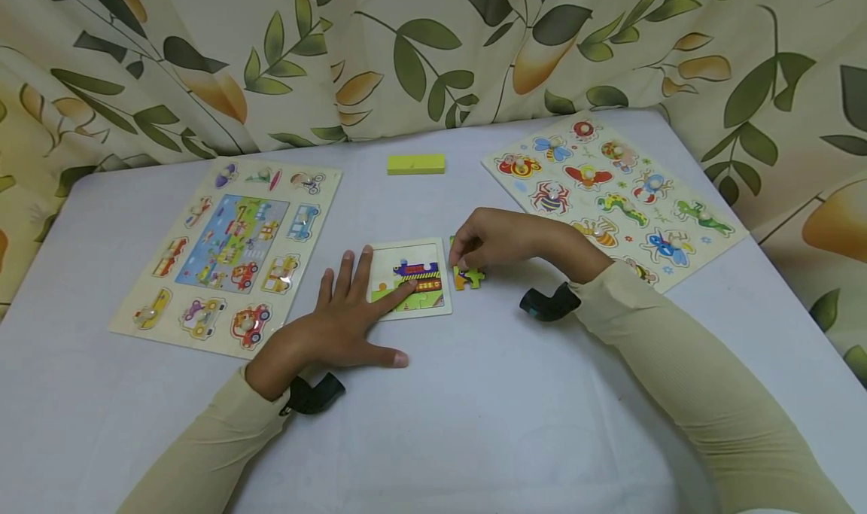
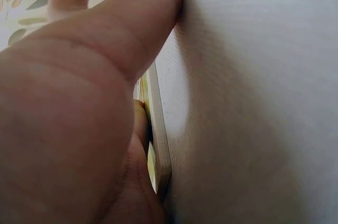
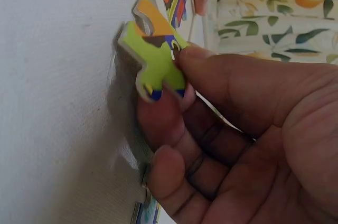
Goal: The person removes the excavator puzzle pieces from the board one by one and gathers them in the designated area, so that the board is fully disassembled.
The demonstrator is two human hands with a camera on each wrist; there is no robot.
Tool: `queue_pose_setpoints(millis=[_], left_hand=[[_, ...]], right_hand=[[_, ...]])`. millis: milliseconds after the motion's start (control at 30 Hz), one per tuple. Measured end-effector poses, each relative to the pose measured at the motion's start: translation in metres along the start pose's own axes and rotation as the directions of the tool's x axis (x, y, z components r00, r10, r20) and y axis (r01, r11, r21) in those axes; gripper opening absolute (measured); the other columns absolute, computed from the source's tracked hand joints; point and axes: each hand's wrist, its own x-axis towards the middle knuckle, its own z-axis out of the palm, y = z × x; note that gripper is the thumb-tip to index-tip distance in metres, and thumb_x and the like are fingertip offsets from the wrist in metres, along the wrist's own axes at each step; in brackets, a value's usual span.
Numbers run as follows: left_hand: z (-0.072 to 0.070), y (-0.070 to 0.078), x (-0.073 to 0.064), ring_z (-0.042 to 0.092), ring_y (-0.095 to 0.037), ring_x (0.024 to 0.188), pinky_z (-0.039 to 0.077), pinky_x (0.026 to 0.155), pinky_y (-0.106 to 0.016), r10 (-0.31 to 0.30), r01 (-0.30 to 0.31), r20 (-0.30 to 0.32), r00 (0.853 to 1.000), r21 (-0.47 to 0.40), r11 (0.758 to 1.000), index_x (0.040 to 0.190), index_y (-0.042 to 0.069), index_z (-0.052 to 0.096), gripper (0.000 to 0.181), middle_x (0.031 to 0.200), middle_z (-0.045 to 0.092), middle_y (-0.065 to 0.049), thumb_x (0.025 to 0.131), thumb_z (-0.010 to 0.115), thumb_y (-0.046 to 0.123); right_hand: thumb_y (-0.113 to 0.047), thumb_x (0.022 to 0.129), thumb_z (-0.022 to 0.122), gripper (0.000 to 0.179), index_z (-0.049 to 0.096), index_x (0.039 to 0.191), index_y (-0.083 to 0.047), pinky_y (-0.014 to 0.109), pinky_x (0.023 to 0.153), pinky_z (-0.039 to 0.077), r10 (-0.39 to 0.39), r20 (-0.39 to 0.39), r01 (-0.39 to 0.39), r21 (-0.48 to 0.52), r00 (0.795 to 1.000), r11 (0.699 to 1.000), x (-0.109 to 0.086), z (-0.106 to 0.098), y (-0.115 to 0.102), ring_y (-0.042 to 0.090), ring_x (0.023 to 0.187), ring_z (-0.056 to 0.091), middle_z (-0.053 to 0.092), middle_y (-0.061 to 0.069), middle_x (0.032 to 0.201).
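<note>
1. Left hand (image 1: 339,326): spread wide, fingers straight; it grips nothing. Its index finger rests on the assembled pieces (image 1: 425,277) in the small puzzle tray (image 1: 381,264); its thumb points toward the right arm.
2. Right hand (image 1: 504,239): thumb and fingers pinch a green puzzle piece (image 3: 158,68). From the wrist view I note an orange-and-green part just behind it; cannot tell whether that is a second piece.
3. Position of held piece: just beside the tray's edge on the right-hand side, apart from the assembled section.
4. Tray: lies between the two hands, partly filled. Pieces showing are purple, red, striped and green; the pale base is bare toward the far side.
5. Left of and beyond the left hand: a knobbed vehicle board (image 1: 125,318), its near corner close to the left wrist.
6. Beyond and right of the right hand: an insect board (image 1: 707,254), partly covered by that hand and wrist.
7. Beyond both hands, roughly midway: a yellow block (image 1: 416,165).
8. Under everything: a white cloth (image 1: 501,431). Farthest from the hands hangs a leaf-print curtain (image 1: 433,55).
9. Each wrist carries a dark device (image 1: 314,393).
</note>
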Motion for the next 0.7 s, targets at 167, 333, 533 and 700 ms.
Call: queue_pose_setpoints(millis=[167,333,533,700], left_hand=[[-0.0004,0.0,-0.0002,-0.033,-0.039,0.136,-0.016,0.106,-0.062,0.011,-0.011,0.003,1.0,0.004,1.0,0.155,0.04,0.017,0.1,0.154,-0.032,-0.018,0.075,0.07,0.068],[0.0003,-0.0008,0.0001,-0.034,-0.04,0.136,-0.016,0.106,-0.062,0.015,-0.015,0.001,1.0,0.005,1.0,0.155,0.039,0.017,0.1,0.154,-0.032,-0.018,0.075,0.07,0.068],[0.0005,-0.0006,0.0001,-0.033,-0.039,0.136,-0.016,0.106,-0.062,0.015,-0.015,-0.003,1.0,0.003,1.0,0.155,0.04,0.017,0.1,0.154,-0.032,-0.017,0.075,0.07,0.067],[0.0014,-0.0019,-0.0003,-0.033,-0.039,0.137,-0.016,0.106,-0.062,0.022,-0.022,-0.008,1.0,-0.002,1.0,0.155,0.04,0.016,0.099,0.153,-0.032,-0.018,0.076,0.07,0.067]], right_hand=[[-0.001,0.092,0.061,0.015,0.073,0.099,-0.007,0.03,0.074,0.046,0.01,-0.014,-0.01,-0.037,1.0,0.999,0.0007,0.0006,0.0,0.017,0.081,0.054,0.067,0.001,0.09],[-0.003,0.093,0.062,0.015,0.074,0.1,-0.008,0.031,0.073,0.045,0.015,-0.035,-0.017,-0.06,0.999,0.998,-0.0002,-0.0011,-0.0002,0.017,0.081,0.054,0.068,0.001,0.09],[-0.003,0.092,0.063,0.015,0.075,0.1,-0.007,0.031,0.076,0.045,0.018,-0.041,-0.021,-0.066,0.999,0.998,-0.0015,-0.0023,-0.0013,0.017,0.082,0.054,0.069,0.001,0.091],[-0.002,0.092,0.063,0.014,0.074,0.099,-0.007,0.032,0.077,0.047,0.009,-0.044,-0.012,-0.068,0.999,0.998,-0.0014,-0.0014,-0.0011,0.017,0.083,0.056,0.069,0.001,0.091]])
